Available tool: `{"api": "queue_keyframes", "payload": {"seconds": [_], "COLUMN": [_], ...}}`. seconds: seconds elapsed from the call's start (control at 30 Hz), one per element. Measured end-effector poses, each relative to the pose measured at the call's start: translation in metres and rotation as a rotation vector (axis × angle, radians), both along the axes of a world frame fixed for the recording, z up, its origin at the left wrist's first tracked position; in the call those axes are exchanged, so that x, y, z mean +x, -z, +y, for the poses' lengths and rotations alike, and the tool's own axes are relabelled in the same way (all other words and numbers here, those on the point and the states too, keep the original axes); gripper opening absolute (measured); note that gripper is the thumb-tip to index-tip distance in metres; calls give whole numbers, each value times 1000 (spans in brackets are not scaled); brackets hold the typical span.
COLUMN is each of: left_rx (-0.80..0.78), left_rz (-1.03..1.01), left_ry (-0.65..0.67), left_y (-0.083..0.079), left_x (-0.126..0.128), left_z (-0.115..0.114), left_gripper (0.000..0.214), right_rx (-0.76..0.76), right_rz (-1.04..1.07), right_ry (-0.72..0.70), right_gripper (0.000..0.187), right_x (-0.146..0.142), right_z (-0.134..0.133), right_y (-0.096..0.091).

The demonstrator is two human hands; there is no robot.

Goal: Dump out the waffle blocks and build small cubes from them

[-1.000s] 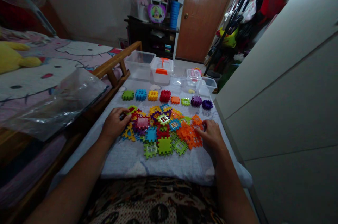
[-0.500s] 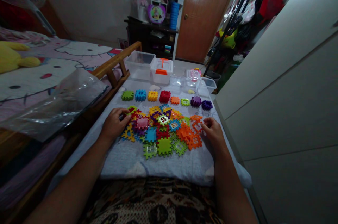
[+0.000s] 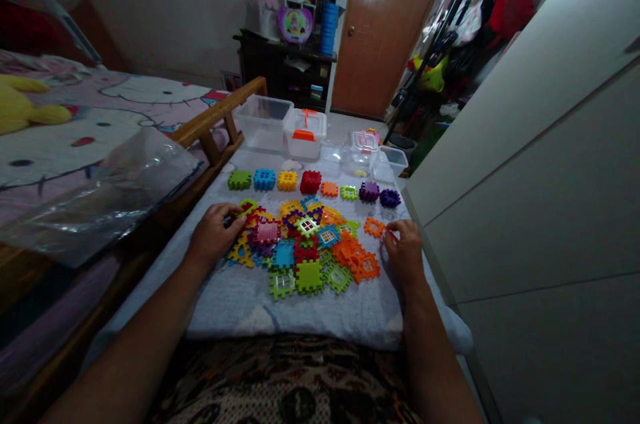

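Observation:
Colourful toothed plastic building tiles (image 3: 309,276) lie in a loose pile on the cloth-covered surface. My left hand (image 3: 214,232) rests at the pile's left edge, fingers curled, with thumb and forefinger closed at a lime-green frame tile (image 3: 249,207). To the right of the pile, my right hand (image 3: 404,245) pinches a small orange-red tile (image 3: 392,235), seen nearly edge-on and partly covered by the fingers. Close to those fingertips lies an orange frame tile (image 3: 373,227). More orange tiles (image 3: 356,255) overlap at the pile's right side.
Behind the pile runs a row of tiles sorted by colour, from a green stack (image 3: 239,180) to a dark purple one (image 3: 390,198). Farther back stand clear plastic boxes (image 3: 265,121) and a lidded box with orange clips (image 3: 305,135). A wooden bed rail (image 3: 220,119) borders the left; a white cabinet (image 3: 530,211), the right.
My right hand has drawn an orange tile slightly rightward, away from the other orange frame tile beside it. The left hand stays at the pile's left edge.

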State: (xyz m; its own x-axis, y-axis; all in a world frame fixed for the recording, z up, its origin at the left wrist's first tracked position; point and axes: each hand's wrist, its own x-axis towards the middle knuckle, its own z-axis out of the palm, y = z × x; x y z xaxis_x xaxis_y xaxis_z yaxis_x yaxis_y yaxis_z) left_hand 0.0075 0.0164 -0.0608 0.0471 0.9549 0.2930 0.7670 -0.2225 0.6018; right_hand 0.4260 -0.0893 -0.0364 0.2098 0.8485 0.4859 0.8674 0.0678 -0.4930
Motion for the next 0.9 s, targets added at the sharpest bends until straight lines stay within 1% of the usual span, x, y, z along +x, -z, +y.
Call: {"api": "queue_keyframes", "payload": {"seconds": [0.03,0.07,0.1,0.13,0.2,0.27,0.37,0.47,0.57,0.7,0.8,0.9], "left_rx": [0,1,3,5,5,2,-1,3,10,21,16,5], "left_rz": [1,-1,-4,-7,-10,-8,-8,-13,-18,-26,-26,-31], "left_ry": [0,-2,-4,-5,0,5,-3,-4,-3,-5,0,1], "left_y": [0,0,0,0,1,1,1,0,0,2,3,3], "left_x": [0,0,0,0,-1,-1,-1,-1,-1,-1,-2,-2], "left_z": [0,0,0,0,1,1,0,0,0,1,1,1], "left_gripper": [33,33,33,33,32,32,31,31,30,31,32,34], "right_rx": [-27,-46,-56,-61,-94,-180,-309,-368,-368,-328,-345,-377], "right_rz": [17,37,50,46,-16,-108,-212,-232,-176,-157,-181,-222], "right_ry": [-32,-49,-36,8,143,238,255,240,191,81,-21,-72], "right_gripper": [8,15,23,29,37,43,44,35,32,39,47,49], "right_x": [1,2,4,5,9,10,8,6,8,13,14,13], "right_z": [0,0,0,0,0,-1,-3,-4,-1,12,26,38], "right_y": [2,4,5,7,9,10,12,12,10,2,-2,-1]}}
